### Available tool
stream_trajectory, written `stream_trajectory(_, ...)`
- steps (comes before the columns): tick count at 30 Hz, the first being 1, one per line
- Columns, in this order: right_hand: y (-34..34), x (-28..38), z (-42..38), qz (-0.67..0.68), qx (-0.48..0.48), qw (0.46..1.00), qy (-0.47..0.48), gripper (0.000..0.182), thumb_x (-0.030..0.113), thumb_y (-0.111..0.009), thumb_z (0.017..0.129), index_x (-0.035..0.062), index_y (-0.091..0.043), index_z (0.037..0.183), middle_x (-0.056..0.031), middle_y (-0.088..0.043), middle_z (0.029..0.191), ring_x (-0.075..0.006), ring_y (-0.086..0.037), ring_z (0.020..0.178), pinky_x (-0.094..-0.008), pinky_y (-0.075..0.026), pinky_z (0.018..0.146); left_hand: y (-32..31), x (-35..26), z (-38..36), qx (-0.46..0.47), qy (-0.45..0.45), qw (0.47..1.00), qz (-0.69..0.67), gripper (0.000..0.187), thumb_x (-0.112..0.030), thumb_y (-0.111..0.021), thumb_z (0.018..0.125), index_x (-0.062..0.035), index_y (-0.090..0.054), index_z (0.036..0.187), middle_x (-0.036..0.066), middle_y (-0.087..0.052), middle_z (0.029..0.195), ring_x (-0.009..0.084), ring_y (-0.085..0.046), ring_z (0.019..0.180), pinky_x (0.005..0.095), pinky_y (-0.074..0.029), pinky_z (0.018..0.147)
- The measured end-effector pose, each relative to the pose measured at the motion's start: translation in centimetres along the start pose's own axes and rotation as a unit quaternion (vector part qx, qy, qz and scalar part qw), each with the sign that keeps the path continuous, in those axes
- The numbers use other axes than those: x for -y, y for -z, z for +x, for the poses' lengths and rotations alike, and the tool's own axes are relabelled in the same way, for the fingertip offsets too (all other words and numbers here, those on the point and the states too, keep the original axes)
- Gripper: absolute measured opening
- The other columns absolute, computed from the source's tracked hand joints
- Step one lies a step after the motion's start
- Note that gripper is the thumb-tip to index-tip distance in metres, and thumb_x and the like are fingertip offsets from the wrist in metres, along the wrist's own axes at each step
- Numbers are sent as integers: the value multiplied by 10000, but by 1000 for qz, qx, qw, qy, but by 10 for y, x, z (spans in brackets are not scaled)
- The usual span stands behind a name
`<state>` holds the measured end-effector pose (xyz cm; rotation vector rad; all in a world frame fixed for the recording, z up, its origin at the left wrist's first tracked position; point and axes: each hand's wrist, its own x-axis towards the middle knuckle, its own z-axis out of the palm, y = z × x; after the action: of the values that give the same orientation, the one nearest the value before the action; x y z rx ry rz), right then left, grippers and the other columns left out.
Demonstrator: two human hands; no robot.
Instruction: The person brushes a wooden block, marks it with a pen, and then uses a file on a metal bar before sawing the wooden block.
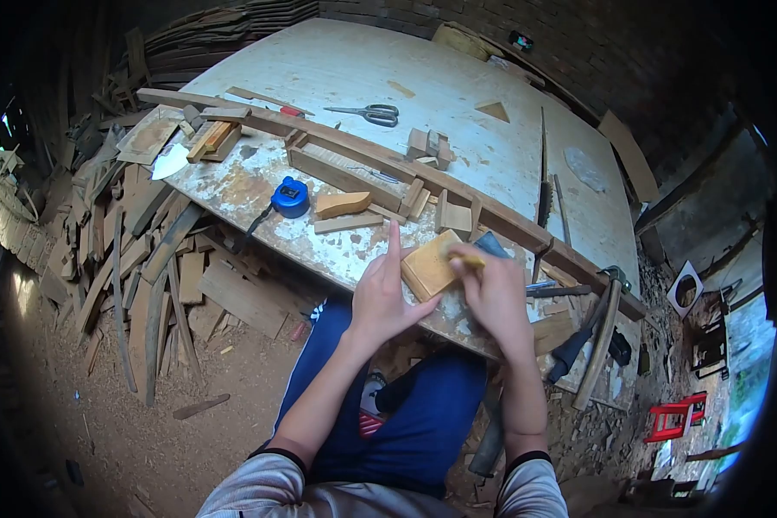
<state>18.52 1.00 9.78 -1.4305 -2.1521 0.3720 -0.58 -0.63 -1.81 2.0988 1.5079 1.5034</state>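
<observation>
1. Nearest, blue trousers (432, 406) show beneath the workbench (578, 129), the person seated close in.
2. Here's the left hand (380, 298) — spread open, thumb and forefinger bracketing the near-left corner of a wooden block (429, 266).
3. The right hand (499, 298) grips a slim yellowish tool (470, 259) over the block's upper face; its tip is too small to read. The step looks like careful handwork on that face, and the next move calls for a firm brace and a controlled tool.
4. Just beyond the block, small wood pieces; off to the left, a curved offcut (343, 204) and a blue tape measure (290, 198).
5. Further out, a long wooden rail (483, 205) runs across the bench — and past it lie scissors (373, 113), handles toward the right.
</observation>
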Motion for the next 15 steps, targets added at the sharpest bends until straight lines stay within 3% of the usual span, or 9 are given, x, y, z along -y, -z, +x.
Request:
stream_trajectory(3, -22, 5, -10, -39, -103, 985, 134, 194, 109, -745, 999, 115, -841, 1168, -212, -765, 824, -413, -769, 751, -486, -599, 727, -3, 1, 0, -6, 4, 1000, -4, 1483, -332, -1019, 723, 59, -49, 1774, 222, -771, 1302, 407, -766, 1159, 461, -617, 1018)
stream_trajectory(4, -22, 10, -15, -8, -57, 984, 171, 192, 126, -750, 997, 113, -841, 1166, -216, -758, 811, -416, -765, 743, -487, -603, 728, -2, 2, 0, -7, 5, 1000, -6, 1483, -330, -1019, 722, 59, -50, 1774, 221, -771, 1301, 405, -766, 1159, 460, -617, 1018)
stream_trajectory(7, 2, 9, -6, 39, 48, 998, -2, 300, 15, -728, 882, 111, -820, 1150, -210, -785, 891, -422, -767, 767, -485, -609, 753, 0, -1, 0, -2, 13, 1000, 1, 1484, -328, -1020, 716, 59, -54, 1775, 216, -773, 1296, 403, -765, 1164, 457, -615, 1024)
stream_trajectory(8, -4, -3, 0, -14, -28, 999, -13, 188, 165, -722, 1026, 128, -843, 1165, -210, -764, 843, -399, -762, 756, -469, -584, 722, 0, -1, -2, 0, 11, 1000, 1, 1483, -327, -1019, 716, 59, -55, 1775, 217, -774, 1297, 402, -765, 1164, 457, -614, 1025)
stream_trajectory(11, -18, 0, -10, -68, -82, 986, 129, 195, 133, -746, 1000, 134, -838, 1171, -207, -752, 787, -393, -752, 705, -481, -586, 717, -2, 1, 1, -11, 2, 1000, -10, 1457, -328, -1009, 730, 61, -70, 1774, 211, -767, 1296, 399, -755, 1149, 459, -609, 1020)
stream_trajectory(12, -19, 6, -13, -11, -60, 980, 189, 193, 121, -745, 994, 131, -834, 1165, -211, -751, 786, -403, -746, 700, -482, -580, 702, -2, 1, 1, -14, 2, 1000, -18, 1435, -332, -1001, 744, 63, -83, 1774, 205, -760, 1294, 396, -746, 1133, 461, -606, 1011)
stream_trajectory(15, 0, 5, -3, 41, 59, 997, 2, 307, 11, -741, 891, 136, -810, 1162, -189, -791, 900, -410, -756, 765, -479, -580, 738, 2, -1, 0, -10, 7, 1000, -21, 1418, -336, -996, 754, 58, -95, 1776, 197, -754, 1300, 394, -735, 1132, 462, -600, 1009)
